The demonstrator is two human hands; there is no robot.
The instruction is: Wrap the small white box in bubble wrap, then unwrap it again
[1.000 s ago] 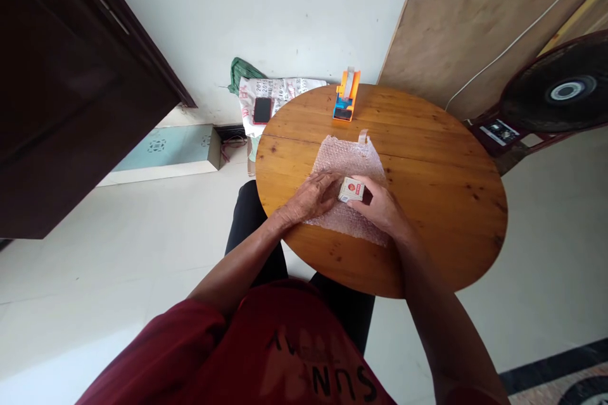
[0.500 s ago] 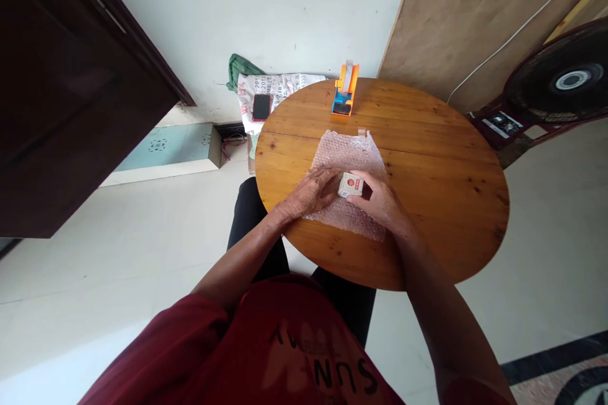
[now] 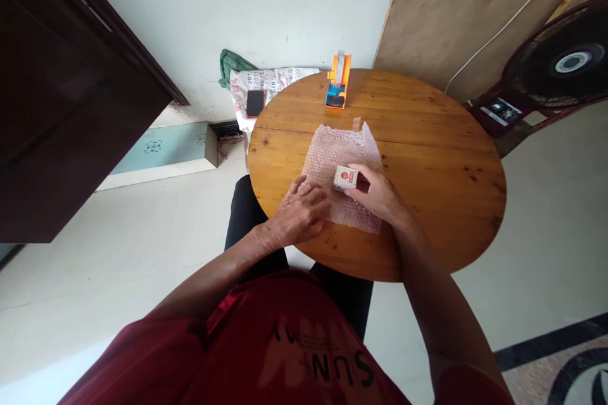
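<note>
Drawn back from the side of the small box, the left hand [image 3: 298,210] now sits lower and further left, over the near-left corner of the bubble wrap [image 3: 339,149], while the box [image 3: 345,178] keeps its place on the sheet under the right hand [image 3: 377,193]. The left hand's fingers are bent and point to the right; whether they pinch the edge of the wrap cannot be told. The right hand grips the box from its right side, thumb at the near face and fingers at the far one. The box is pale, with a red round mark and a red label on its top, and sits a little right of the sheet's middle.

The wrap lies flat on the round wooden table [image 3: 441,183], its far-right corner ragged and curling up, with a clear strip of tape [image 3: 356,123] sticking out past the far edge. Beyond it, near the table's far rim, stands an orange and blue tape dispenser [image 3: 336,93]. Left of the table, a dark-screened phone [image 3: 255,103] lies on a white printed sack [image 3: 241,81], with green bagging [image 3: 232,66] behind. An electric fan [image 3: 574,62] stands at the right.
</note>
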